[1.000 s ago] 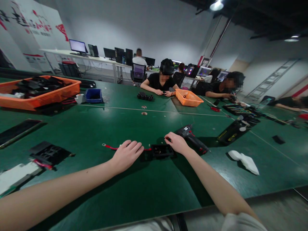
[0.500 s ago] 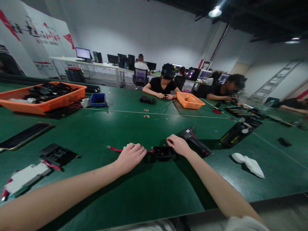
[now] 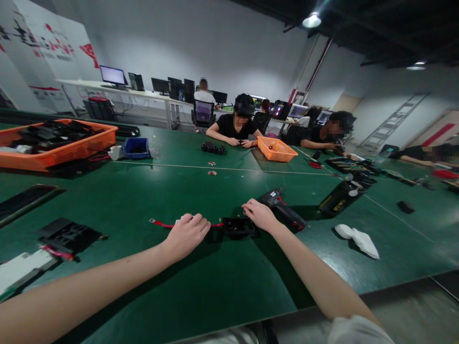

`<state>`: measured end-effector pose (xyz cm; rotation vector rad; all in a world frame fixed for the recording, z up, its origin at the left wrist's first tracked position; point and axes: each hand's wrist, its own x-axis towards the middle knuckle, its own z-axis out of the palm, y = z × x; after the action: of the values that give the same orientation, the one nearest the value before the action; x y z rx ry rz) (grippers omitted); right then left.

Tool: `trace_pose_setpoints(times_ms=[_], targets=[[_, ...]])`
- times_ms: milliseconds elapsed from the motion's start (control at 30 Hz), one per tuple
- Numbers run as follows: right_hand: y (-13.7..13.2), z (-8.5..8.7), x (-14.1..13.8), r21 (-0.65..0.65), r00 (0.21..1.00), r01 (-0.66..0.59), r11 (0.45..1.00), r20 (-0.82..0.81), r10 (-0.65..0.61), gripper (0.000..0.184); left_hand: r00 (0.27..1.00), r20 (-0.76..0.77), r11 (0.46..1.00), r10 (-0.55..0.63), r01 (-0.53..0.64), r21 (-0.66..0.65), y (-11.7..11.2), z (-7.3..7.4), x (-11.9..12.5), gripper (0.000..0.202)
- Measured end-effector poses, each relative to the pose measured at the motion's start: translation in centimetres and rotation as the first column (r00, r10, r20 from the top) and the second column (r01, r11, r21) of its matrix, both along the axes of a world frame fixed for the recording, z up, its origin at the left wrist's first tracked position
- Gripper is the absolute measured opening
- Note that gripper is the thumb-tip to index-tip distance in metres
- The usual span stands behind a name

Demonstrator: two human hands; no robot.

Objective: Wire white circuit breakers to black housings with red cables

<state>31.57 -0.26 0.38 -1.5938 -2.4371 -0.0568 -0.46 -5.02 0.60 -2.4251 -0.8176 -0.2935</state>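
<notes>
The left hand lay palm down over a red cable, its fingers curled across the middle of the wire; whether they gripped it or only pressed it could not be told. A ring terminal showed at the cable's far-left end, and its other end met the left side of a small black housing. That housing sat open side up on the green tabletop, between the two hands, with small metallic bits inside. The right hand was just beyond its right edge, thumb and forefinger drawn together; anything between them was too small to make out.

The step in hand seemed to be work on the wired housing, the cable kept in line on one side while the right fingers dealt with a small part. From there, the next move appeared to call for a steady housing, slack in the cable and a careful fingertip placement. A power screwdriver lay just behind the right hand, within easy reach, its handle toward the right. Well to the left rested a black slotted module.
</notes>
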Motion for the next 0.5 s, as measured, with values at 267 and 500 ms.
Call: trace_pose_setpoints(times_ms=[267, 500], targets=[[0.09, 0.09, -0.15, -0.019, 1.000, 0.000, 1.000, -0.022, -0.001, 0.025, 1.000, 0.019, 1.000, 0.000, 0.001, -0.029, -0.26, 0.46, 0.13, 0.024], [-0.02, -0.22, -0.21, -0.015, 0.999, 0.006, 1.000, -0.043, -0.007, 0.025, 1.000, 0.011, 1.000, -0.002, 0.002, -0.012, -0.30, 0.55, 0.25, 0.023]])
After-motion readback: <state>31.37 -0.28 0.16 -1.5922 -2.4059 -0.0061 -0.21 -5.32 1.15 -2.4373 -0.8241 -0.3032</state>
